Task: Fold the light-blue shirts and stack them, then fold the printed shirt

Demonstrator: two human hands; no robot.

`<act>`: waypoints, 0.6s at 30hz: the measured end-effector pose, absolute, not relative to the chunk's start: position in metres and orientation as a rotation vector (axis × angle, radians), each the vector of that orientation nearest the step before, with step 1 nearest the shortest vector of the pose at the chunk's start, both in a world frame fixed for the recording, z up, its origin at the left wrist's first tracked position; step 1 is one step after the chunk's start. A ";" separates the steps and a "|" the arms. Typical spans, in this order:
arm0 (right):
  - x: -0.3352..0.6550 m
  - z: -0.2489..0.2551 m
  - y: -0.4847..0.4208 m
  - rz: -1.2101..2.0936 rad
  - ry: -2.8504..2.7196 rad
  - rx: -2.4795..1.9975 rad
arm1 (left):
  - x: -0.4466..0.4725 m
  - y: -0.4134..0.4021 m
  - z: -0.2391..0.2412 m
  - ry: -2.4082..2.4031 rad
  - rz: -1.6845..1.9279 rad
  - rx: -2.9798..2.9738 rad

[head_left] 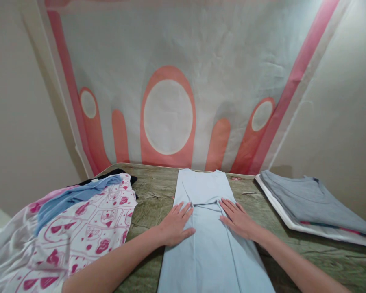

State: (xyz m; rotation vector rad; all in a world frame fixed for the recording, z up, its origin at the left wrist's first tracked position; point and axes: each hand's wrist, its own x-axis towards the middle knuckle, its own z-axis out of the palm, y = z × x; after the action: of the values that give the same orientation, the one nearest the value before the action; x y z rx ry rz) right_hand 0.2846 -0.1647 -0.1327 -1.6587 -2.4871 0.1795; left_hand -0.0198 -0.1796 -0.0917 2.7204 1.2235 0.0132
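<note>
A light blue garment [212, 244] lies flat on the wood-patterned tabletop [152, 183], its sides folded in to make a long strip. My left hand [177, 224] rests palm down on the strip's left edge, fingers spread. On the opposite edge my right hand [238, 217] lies flat too, with its fingers stretched out. Between the two sets of fingertips a crosswise crease and small overlap show in the cloth. Neither hand grips the fabric. The near end of the garment runs out of view at the bottom.
To the left lies a loose heap of clothes with a white and pink printed garment [106, 219], a blue piece [76, 199] and a black one [110, 175]. At the right sits a folded stack topped by a grey shirt [305, 199]. A patterned wall sheet [167, 114] hangs behind.
</note>
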 end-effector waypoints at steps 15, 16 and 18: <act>0.187 -0.120 -0.101 0.265 -2.330 -1.150 | -0.012 -0.158 -0.096 1.224 0.475 2.695; 0.185 -0.121 -0.100 0.287 -2.327 -1.117 | -0.013 -0.158 -0.095 1.230 0.472 2.697; 0.184 -0.122 -0.098 0.328 -2.324 -1.064 | -0.013 -0.157 -0.092 1.245 0.442 2.707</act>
State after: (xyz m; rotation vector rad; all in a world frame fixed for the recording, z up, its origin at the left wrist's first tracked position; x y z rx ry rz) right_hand 0.1839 -0.0984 -0.1221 -1.0641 -2.3240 0.3279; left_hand -0.0127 -0.1567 -0.0925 2.7069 1.2451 0.4419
